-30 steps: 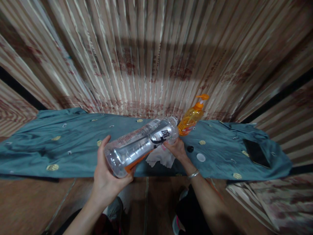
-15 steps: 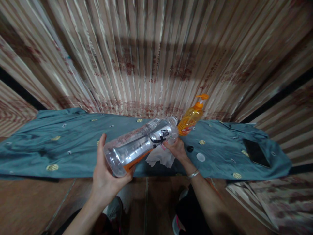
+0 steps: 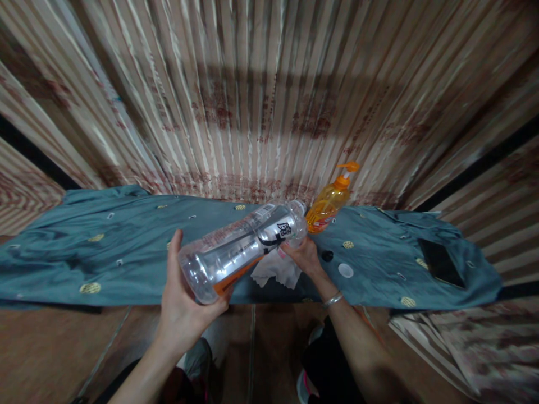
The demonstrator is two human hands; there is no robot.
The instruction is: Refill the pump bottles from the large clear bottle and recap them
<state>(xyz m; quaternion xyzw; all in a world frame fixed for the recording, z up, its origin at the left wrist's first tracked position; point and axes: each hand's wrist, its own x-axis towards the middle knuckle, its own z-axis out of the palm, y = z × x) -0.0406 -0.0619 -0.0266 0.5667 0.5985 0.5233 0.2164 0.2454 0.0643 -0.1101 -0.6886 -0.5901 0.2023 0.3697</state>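
Note:
A large clear plastic bottle (image 3: 242,252) with a silver and orange label lies tilted between my hands, its neck pointing up and to the right. My left hand (image 3: 187,300) cups its base, thumb up along the near left end. Lower down by the neck, my right hand (image 3: 304,255) grips the shoulder; some of its fingers are hidden behind the bottle. Beneath the right hand rests a crumpled white cloth or tissue (image 3: 275,270). Just beyond the bottle's neck stands an orange pump bottle (image 3: 328,205) holding yellow-orange liquid.
A green patterned cloth (image 3: 138,247) covers the long table. To the right of my hand lie a small black cap (image 3: 327,256) and a white disc (image 3: 346,270). A dark phone (image 3: 441,264) is farther right. Pleated curtains (image 3: 269,101) hang behind the table.

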